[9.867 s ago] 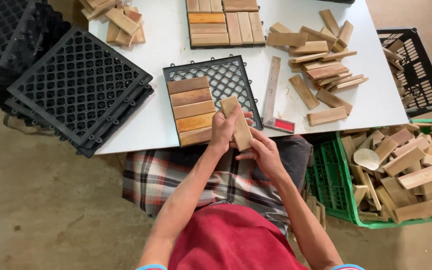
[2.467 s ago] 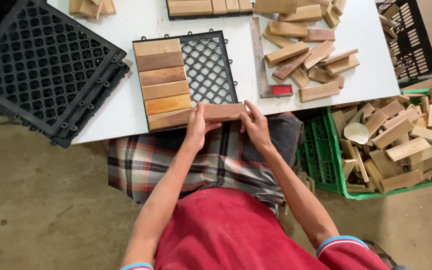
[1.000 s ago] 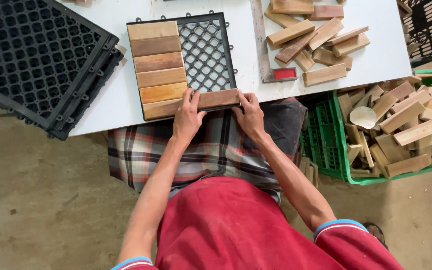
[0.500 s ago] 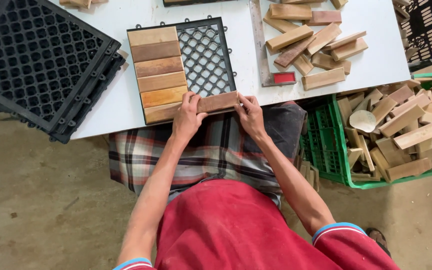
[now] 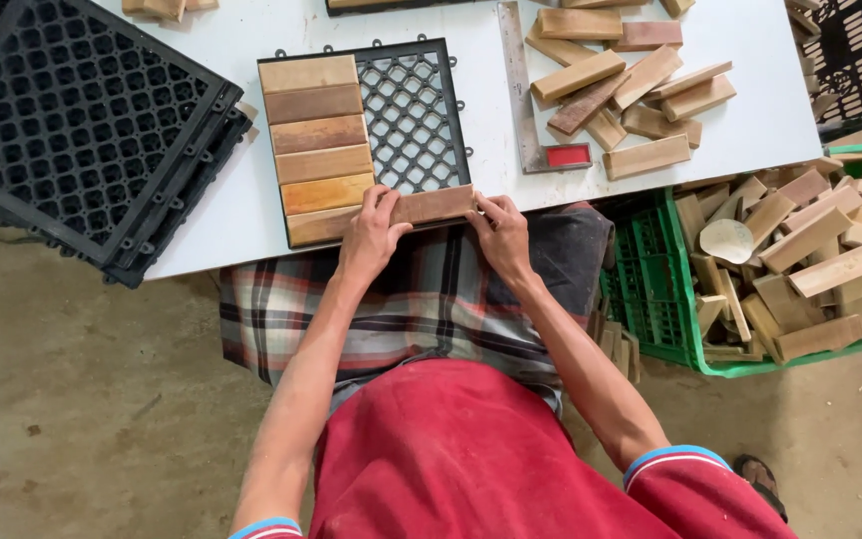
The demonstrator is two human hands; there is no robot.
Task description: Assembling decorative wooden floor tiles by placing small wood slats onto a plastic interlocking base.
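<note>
From where I watch, far left is a stack of black lattice grid panels overhanging the edge of the white table, with bare concrete floor below. Next I see the black plastic tile base lying flat, its left half filled with 6 wooden slats in a column, its right half open lattice. My left hand comes up on a nearly straight forearm, fingers curled over the left end of a brown wooden slat, which lies crosswise on the near edge of the base, just beside the lowest fitted slat. My right hand reaches in from a bent elbow and pinches the slat's right end, so both hands are closed narrowly on that 1 piece. Below them I see a plaid cloth over the lap and a red shirt. Further right, a metal square with a red block lies on the table, then a loose pile of wooden pieces. Past the table edge sits a green plastic crate heaped with wooden offcuts and 1 pale shell-like dish. A black crate is at the top right corner.
</note>
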